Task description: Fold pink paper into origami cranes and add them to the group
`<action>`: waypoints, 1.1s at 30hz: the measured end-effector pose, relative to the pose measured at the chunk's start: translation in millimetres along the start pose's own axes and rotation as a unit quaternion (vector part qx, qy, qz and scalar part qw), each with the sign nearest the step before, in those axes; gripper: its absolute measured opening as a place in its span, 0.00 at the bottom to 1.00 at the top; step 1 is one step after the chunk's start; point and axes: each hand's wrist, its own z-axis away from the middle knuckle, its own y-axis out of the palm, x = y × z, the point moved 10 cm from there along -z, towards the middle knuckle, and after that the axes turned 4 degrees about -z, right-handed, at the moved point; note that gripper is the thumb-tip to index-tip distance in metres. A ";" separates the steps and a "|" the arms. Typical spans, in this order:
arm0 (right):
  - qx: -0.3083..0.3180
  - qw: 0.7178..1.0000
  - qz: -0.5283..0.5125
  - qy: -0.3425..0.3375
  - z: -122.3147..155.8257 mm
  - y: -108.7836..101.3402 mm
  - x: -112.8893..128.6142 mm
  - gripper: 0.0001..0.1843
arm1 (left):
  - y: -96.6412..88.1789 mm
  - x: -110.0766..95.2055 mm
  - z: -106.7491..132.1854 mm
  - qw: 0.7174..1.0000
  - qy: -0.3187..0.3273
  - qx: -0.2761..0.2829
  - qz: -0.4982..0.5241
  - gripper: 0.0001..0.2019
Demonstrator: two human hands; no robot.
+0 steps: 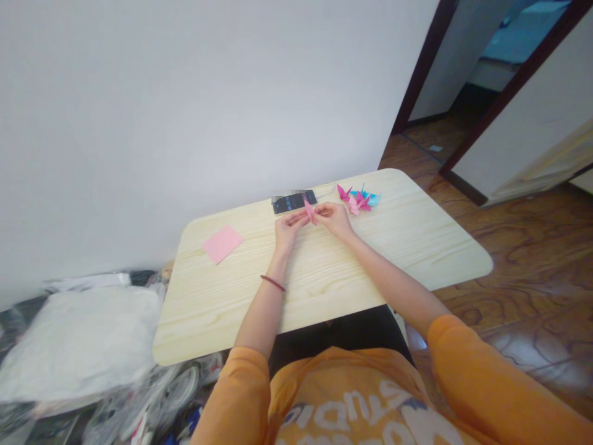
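Observation:
My left hand (288, 226) and my right hand (334, 217) meet over the far middle of a pale wooden table (417, 247). Both pinch a small folded pink paper piece (309, 211) between their fingertips, held just above the tabletop. A red band sits on my left wrist. Right behind the hands lies a dark phone (293, 201). To the right of my right hand rests a small heap of folded paper cranes (357, 199), pink and light blue.
A stack of square pink paper (223, 243) lies on the table's left part. White plastic bags (78, 340) are piled on the floor to the left. A white wall stands behind the table; a doorway (467, 86) opens at the upper right over wooden flooring.

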 end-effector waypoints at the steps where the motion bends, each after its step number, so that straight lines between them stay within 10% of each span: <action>1: 0.000 1.000 -0.007 0.006 -0.4 -0.2 -0.5 0.13 | 0.0 0.5 -0.5 1.000 0.000 0.001 0.002 0.17; 23: 0.000 0.997 0.041 -0.063 12.5 8.2 18.0 0.10 | 1.6 -12.9 5.9 0.994 0.061 -0.057 -0.069 0.13; 33: 0.031 0.996 -0.075 0.026 5.2 9.8 -1.3 0.16 | -9.0 -16.5 7.4 0.990 0.079 -0.096 -0.063 0.14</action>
